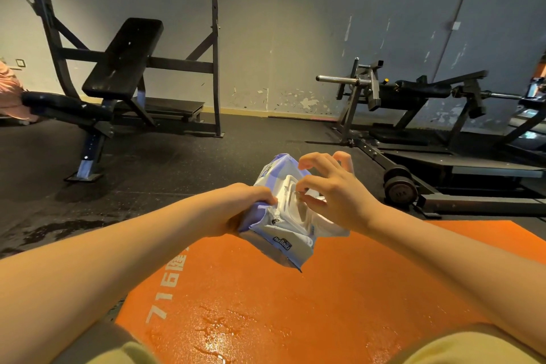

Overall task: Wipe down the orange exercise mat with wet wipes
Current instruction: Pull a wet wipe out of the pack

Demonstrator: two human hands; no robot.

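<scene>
Black weight bench (pixel 122 59) and plate-loaded machine (pixel 413 91) on dark floor (pixel 177 162) against grey wall (pixel 295 38).

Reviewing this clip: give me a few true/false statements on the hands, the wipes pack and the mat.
1. The left hand grips the wipes pack. True.
2. The pack lies flat on the orange mat. False: it is held up above it.
3. The right hand pinches at the pack's white opening. True.
4. The mat is dry all over. False: wet patches glisten near the person.
</scene>
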